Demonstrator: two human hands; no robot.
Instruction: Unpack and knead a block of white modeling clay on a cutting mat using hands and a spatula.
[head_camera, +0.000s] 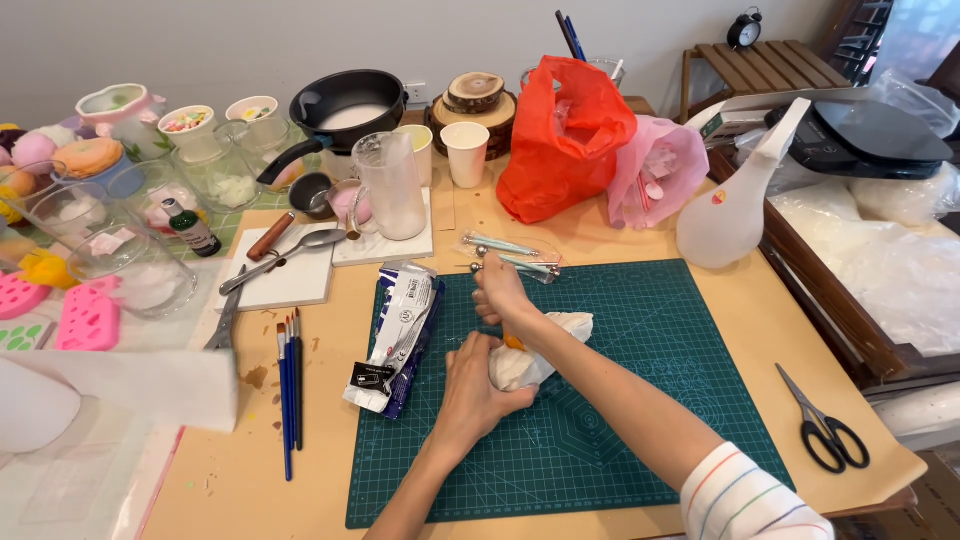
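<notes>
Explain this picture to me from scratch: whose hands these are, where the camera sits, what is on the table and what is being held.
There is no machine here. A person wears a camera on the head, so you look down at their own two arms.

The left hand presses on a white plastic bag lying on a green cutting mat. The right hand reaches across and has its grip on something orange at the bag's mouth; what it is cannot be told.

Beside the bag lies a white and blue packet. Left of the mat are blue paintbrushes; on the right, black scissors. Farther back stand a clear jug, a black pan, a red bag and paper cups.
</notes>
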